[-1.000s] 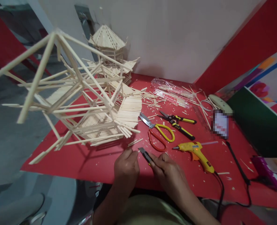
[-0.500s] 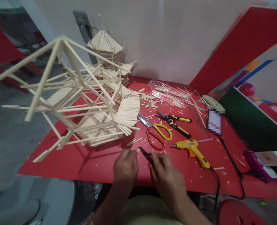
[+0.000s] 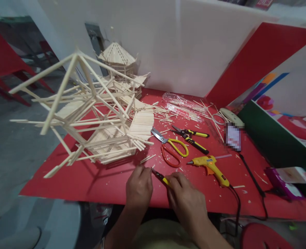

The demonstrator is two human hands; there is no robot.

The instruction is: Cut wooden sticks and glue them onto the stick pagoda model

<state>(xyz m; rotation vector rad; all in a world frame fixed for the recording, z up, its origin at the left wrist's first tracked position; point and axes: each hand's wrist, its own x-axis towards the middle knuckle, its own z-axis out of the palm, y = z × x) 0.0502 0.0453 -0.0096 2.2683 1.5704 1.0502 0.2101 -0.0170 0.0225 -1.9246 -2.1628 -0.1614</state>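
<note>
The left forearm (image 3: 125, 221) and right forearm (image 3: 207, 230) slant forward and inward. The left hand (image 3: 139, 186) is balled up compactly — the right hand (image 3: 187, 194), near but not touching it, curls in a grip, back upward.

Cutter (image 3: 162, 177): handle end hidden in right hand (image 3: 188, 197)
Pale piece (image 3: 153, 166) at left hand (image 3: 139, 186): too small to identify
Rear tower (image 3: 118, 55): base partly hidden behind front frame (image 3: 60, 93)
Rectangular item (image 3: 233, 136): pixelated, unreadable
Red stool (image 3: 256, 235): cut off by bottom edge
</note>
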